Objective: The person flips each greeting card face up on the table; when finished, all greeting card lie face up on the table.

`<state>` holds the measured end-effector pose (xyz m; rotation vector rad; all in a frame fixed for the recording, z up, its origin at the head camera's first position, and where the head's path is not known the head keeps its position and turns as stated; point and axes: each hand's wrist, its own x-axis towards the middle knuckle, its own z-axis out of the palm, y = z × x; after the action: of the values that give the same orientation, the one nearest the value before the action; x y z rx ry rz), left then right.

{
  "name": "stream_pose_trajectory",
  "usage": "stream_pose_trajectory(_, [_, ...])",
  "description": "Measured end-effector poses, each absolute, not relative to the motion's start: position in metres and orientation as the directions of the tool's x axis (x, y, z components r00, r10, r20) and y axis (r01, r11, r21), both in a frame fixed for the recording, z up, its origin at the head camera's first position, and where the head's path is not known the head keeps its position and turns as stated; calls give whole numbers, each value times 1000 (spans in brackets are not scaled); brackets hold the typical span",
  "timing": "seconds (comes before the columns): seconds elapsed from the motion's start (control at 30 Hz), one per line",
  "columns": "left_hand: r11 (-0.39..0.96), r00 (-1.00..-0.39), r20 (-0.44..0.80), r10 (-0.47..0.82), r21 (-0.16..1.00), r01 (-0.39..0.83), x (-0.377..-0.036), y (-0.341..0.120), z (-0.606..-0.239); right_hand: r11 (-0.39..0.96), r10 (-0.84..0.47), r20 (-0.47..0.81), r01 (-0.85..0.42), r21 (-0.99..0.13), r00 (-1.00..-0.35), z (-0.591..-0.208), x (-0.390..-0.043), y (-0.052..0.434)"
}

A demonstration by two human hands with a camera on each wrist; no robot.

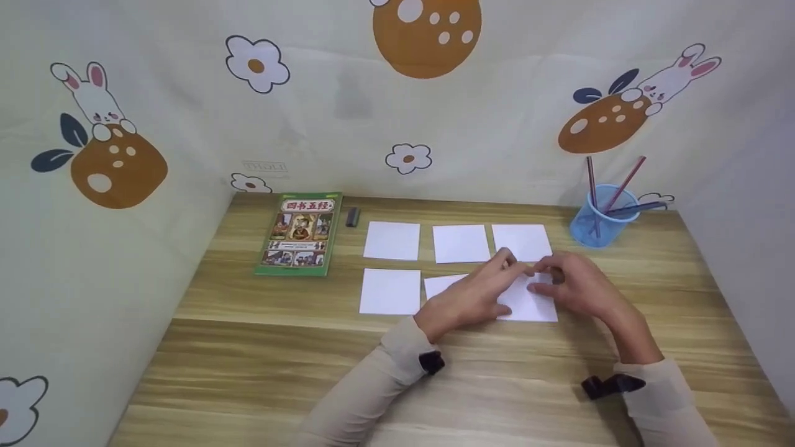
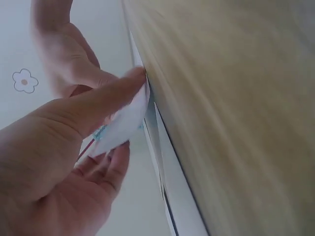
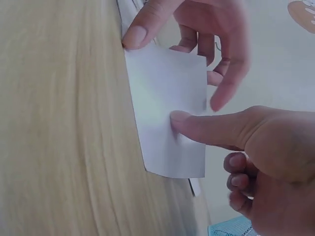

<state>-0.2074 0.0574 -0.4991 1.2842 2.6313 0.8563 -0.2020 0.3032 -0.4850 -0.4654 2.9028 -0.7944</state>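
Observation:
A square white sheet of paper (image 1: 534,307) lies at the front right of two rows of white sheets, and looks slightly raised and bent in the left wrist view. My left hand (image 1: 475,292) holds its left side, thumb at the near corner and fingers toward the far edge. From the right, my right hand (image 1: 584,285) grips the same sheet, its thumb (image 3: 197,127) on the upper face. The right index finger is hidden behind the paper. Another front-row sheet (image 1: 438,284) is partly covered by the left hand.
More white sheets (image 1: 392,241) lie on the wooden table (image 1: 261,372). A green-edged book (image 1: 298,236) and a small dark block (image 1: 353,217) sit at the back left. At the back right stands a blue mesh cup (image 1: 596,223) holding several pencils.

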Motion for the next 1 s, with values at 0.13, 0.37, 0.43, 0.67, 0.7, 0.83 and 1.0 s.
stream_pose_trajectory(0.13, [342, -671, 241, 701, 712, 613, -214, 56, -496, 766, -291, 3, -235, -598, -957, -480, -205, 308])
stream_pose_trajectory(0.37, [99, -716, 260, 647, 903, 418, -218, 59, -491, 608, -246, 43, -189, -771, -968, -464, -200, 320])
stream_pose_trajectory(0.43, [155, -733, 272, 624, 876, 456, -217, 59, -491, 581, -253, 35, -180, -794, -967, -461, -199, 320])
stream_pose_trajectory(0.67, [421, -753, 249, 609, 704, 572, -213, 58, -497, 480, -311, 75, -224, -848, -948, -466, -202, 318])
stream_pose_trajectory(0.7, [416, -744, 254, 618, 698, 583, -213, 59, -497, 473, -326, 81, -237, -849, -942, -468, -202, 318])
stream_pose_trajectory(0.83, [412, -736, 255, 627, 693, 591, -212, 60, -497, 496, -357, 79, -261, -828, -931, -475, -206, 319])
stream_pose_trajectory(1.0, [511, -780, 186, 598, 661, 550, -211, 62, -495, 577, -350, -3, -213, -788, -937, -483, -208, 323])
